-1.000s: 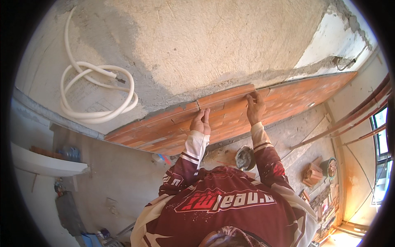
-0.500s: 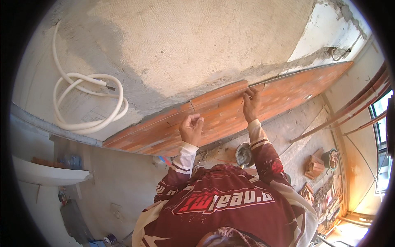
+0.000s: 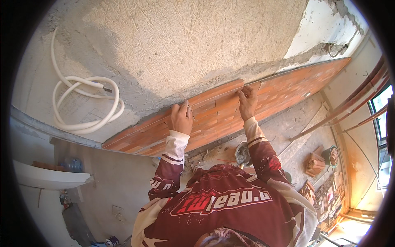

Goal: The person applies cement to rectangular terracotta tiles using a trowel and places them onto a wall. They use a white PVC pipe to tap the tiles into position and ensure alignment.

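Orange-red brick tiles [image 3: 284,88] cover the low part of the wall in staggered rows. One long tile [image 3: 218,92] sits in the top row, against the rough plaster. My left hand [image 3: 181,119] is closed at the tile's left end, its fingertips by the joint; what they pinch, if anything, is too small to make out. At the tile's right end, my right hand [image 3: 247,103] has its fingers curled together against the tile's lower edge. Whatever lies between those fingertips is hidden.
A looped white hose [image 3: 119,92] hangs on the plaster wall [image 3: 164,45] at the left. Below me stands a bucket of grey mix [image 3: 242,154]. Stacked tiles [image 3: 315,164] and a green bucket [image 3: 331,157] are at right, near slanting reddish poles [image 3: 329,117].
My left hand has moved up and left to the tile's left end, its fingers turning toward the wall. My right hand stays by the tile's right end, lowered slightly along it.
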### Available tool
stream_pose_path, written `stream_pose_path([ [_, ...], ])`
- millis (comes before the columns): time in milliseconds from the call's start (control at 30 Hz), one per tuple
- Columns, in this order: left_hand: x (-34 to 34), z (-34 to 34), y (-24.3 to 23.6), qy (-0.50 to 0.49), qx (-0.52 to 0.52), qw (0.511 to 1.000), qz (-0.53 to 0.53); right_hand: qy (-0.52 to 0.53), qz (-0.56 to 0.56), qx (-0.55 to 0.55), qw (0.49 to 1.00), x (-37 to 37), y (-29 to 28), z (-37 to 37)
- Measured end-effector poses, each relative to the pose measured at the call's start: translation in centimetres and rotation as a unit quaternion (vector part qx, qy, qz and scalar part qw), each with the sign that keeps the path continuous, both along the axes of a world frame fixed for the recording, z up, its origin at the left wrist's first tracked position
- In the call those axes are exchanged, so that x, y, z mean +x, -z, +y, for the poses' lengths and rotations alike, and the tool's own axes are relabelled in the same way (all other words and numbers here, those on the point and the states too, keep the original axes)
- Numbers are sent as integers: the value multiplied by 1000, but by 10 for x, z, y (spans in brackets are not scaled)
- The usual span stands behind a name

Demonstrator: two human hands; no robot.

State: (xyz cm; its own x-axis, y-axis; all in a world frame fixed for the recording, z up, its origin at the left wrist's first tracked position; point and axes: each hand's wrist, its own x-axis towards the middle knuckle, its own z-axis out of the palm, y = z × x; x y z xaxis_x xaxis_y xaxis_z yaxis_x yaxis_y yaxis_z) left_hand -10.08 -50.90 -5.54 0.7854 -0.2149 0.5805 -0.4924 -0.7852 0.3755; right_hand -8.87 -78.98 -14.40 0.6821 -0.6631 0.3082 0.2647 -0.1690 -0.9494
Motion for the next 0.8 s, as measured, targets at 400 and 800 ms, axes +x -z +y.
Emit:
stream_pose_path([
  [400, 3, -4, -5, 1, 19, 1000, 10, 9, -10, 21, 1000, -2, -4, 1],
  [800, 2, -3, -5, -4, 8, 999, 42, -1, -4, 27, 1000, -10, -14, 5],
])
